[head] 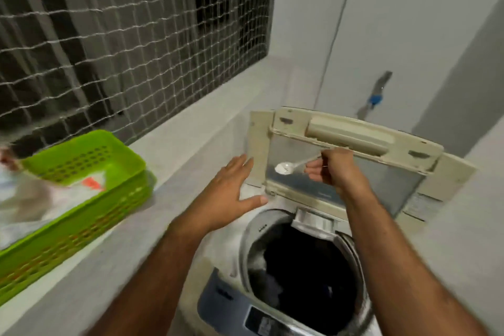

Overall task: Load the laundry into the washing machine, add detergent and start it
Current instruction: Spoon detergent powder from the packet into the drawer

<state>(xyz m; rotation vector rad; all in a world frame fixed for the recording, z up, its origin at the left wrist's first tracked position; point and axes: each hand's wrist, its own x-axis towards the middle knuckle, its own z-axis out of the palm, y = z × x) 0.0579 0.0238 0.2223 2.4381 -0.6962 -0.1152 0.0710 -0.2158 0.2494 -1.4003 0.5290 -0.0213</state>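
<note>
A grey ledge (174, 144) under a netted window (131, 35) flanks the top-loading washing machine (226, 305), dark laundry (308, 267) in its drum. Left hand (229, 194) hovers, grip spread; right hand (332, 169) pinches a spoon (286, 168) of white detergent powder before the raised lid (354, 139). A green basket (81, 172) sits on the ledge.

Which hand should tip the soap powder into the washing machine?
Probably the right hand: it already holds the spoon heaped with white powder, above the open drum. The left hand is open and holds nothing.

light: dim, even indoor | blur: motion smear, worst at left | edges: wide-angle bending
</note>
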